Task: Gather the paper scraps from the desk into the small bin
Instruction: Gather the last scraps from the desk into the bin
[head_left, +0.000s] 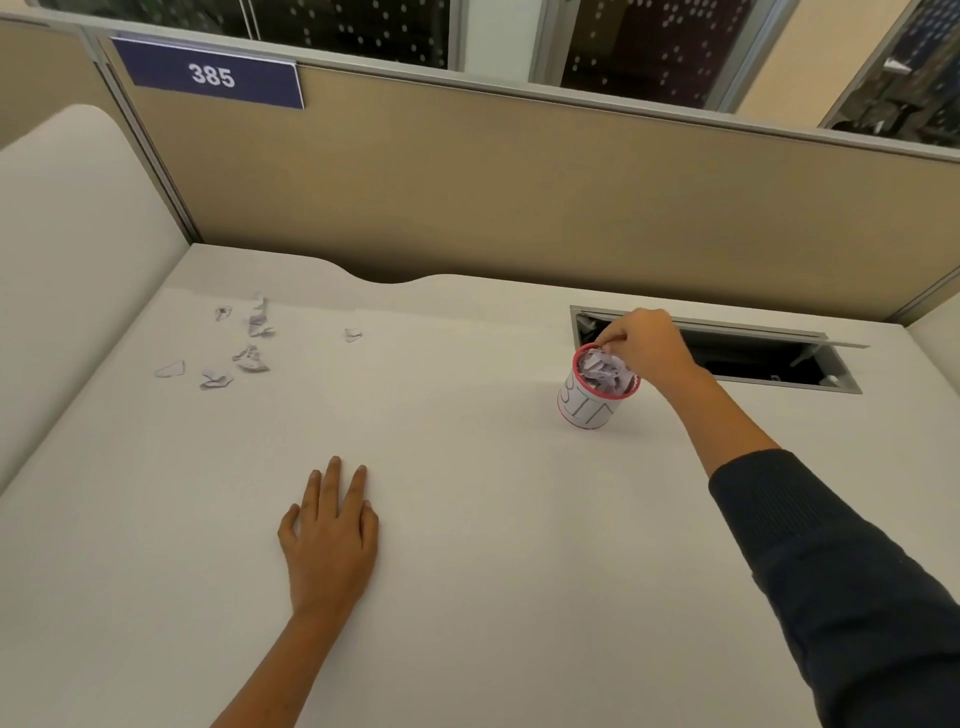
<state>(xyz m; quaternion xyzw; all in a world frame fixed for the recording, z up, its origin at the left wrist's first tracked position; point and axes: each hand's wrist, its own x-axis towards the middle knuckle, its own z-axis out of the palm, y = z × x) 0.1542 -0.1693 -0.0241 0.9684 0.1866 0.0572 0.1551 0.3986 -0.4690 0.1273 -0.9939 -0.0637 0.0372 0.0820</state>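
A small white bin (587, 405) with a red rim stands on the white desk (467, 519) at the right, stuffed with crumpled paper (602, 371). My right hand (647, 345) hovers over its rim with the fingertips pinched down at the paper inside; whether they hold a scrap is hidden. My left hand (330, 535) lies flat on the desk, palm down, fingers apart, holding nothing. Several paper scraps (249, 358) lie scattered at the far left of the desk, and one lone scrap (353, 334) sits a little to their right.
An open cable hatch (727, 353) gapes in the desk just behind the bin. A tan partition (519, 197) closes the back, with a sign reading 385 (213, 75). A white side panel (62, 260) borders the left.
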